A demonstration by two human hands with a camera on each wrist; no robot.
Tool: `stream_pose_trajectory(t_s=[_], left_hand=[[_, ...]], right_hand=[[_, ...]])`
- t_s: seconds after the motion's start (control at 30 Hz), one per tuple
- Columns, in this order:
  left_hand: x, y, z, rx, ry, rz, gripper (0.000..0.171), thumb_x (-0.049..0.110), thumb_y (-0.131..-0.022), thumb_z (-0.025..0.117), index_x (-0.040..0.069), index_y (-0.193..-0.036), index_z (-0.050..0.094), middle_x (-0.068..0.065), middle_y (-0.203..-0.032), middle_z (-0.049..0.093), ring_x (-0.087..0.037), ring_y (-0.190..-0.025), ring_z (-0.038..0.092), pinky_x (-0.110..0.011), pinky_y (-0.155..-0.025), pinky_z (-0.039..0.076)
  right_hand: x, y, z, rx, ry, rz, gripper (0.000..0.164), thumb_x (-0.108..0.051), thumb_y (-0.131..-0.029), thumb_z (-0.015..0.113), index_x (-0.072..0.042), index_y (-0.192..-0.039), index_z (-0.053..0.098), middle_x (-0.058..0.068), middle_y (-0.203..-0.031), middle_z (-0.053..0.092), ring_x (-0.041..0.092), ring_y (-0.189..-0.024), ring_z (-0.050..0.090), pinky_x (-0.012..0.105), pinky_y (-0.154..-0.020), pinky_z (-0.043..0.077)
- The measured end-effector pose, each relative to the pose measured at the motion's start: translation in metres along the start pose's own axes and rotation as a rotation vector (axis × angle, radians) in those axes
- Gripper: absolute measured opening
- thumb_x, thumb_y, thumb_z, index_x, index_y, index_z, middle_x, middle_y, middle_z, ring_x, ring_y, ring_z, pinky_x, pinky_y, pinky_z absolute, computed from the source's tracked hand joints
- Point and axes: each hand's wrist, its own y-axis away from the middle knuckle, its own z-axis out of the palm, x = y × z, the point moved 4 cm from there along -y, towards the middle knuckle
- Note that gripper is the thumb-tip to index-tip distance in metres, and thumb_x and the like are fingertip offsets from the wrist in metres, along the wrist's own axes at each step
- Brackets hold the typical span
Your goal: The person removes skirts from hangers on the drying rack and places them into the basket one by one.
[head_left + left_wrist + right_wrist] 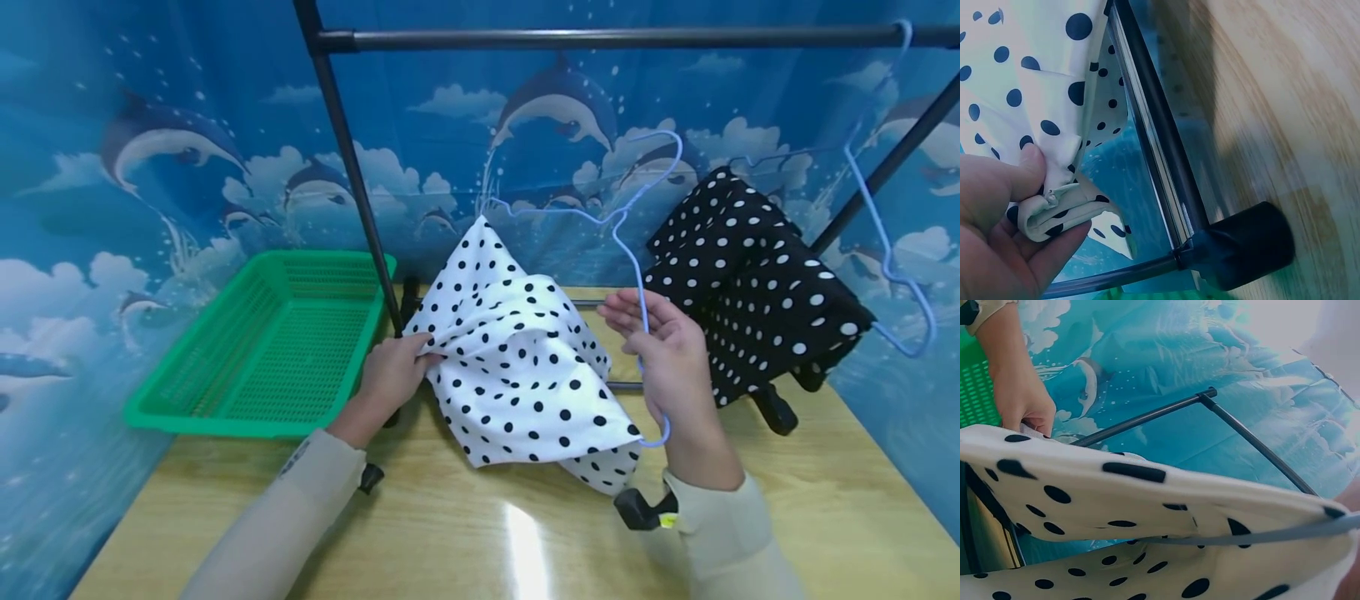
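A white garment with black polka dots (pixel 517 367) hangs bunched over a light-blue hanger (pixel 633 250). My left hand (pixel 393 371) pinches its left edge; in the left wrist view, folded fabric (pixel 1060 215) lies between thumb and fingers. My right hand (pixel 678 358) holds the hanger's right side, its wire running between thumb and outstretched fingers. The hanger's hook points up, below the rack's bar and off it. One lower hanger end pokes out at the garment's right corner; the left tip rises near its peak. In the right wrist view, the hanger wire (pixel 1260 536) crosses the fabric's opening.
A black clothes rack (pixel 525 40) spans the back of the wooden table (pixel 450 533). From its bar at the right hangs a black garment with white dots (pixel 735 267) on another blue hanger (pixel 873 192). A green plastic basket (pixel 262 427) stands left.
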Motion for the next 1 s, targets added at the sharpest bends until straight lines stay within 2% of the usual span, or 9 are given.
stream_pose_trajectory(t_s=[0.3, 0.57, 1.0], left_hand=[[-0.001, 0.0, -0.003, 0.006, -0.006, -0.009, 0.011, 0.02, -0.09, 0.07, 0.011, -0.097, 0.068, -0.002, -0.072, 0.063, -0.019, -0.065, 0.056, -0.03, -0.062, 0.046], [-0.004, 0.002, -0.005, 0.028, 0.015, -0.006, 0.009, 0.018, -0.09, 0.071, 0.011, -0.089, 0.067, -0.002, -0.068, 0.06, -0.019, -0.064, 0.056, -0.03, -0.06, 0.045], [-0.006, 0.002, -0.004, 0.032, 0.018, -0.011, 0.011, 0.02, -0.09, 0.071, 0.011, -0.094, 0.068, -0.004, -0.07, 0.062, -0.02, -0.066, 0.058, -0.03, -0.061, 0.046]], right_hand=[[0.001, -0.001, -0.003, 0.026, -0.042, 0.003, 0.044, 0.024, -0.083, 0.037, 0.005, -0.117, 0.058, 0.006, -0.107, 0.068, 0.016, -0.102, 0.067, 0.024, -0.093, 0.049], [0.001, -0.004, -0.006, 0.038, -0.081, -0.019, 0.043, 0.023, -0.084, 0.038, 0.002, -0.115, 0.06, 0.01, -0.108, 0.068, 0.017, -0.102, 0.067, 0.025, -0.092, 0.049], [0.003, -0.008, -0.014, 0.045, -0.117, 0.014, 0.049, 0.026, -0.081, 0.034, 0.005, -0.119, 0.058, 0.01, -0.109, 0.068, 0.017, -0.103, 0.067, 0.025, -0.092, 0.049]])
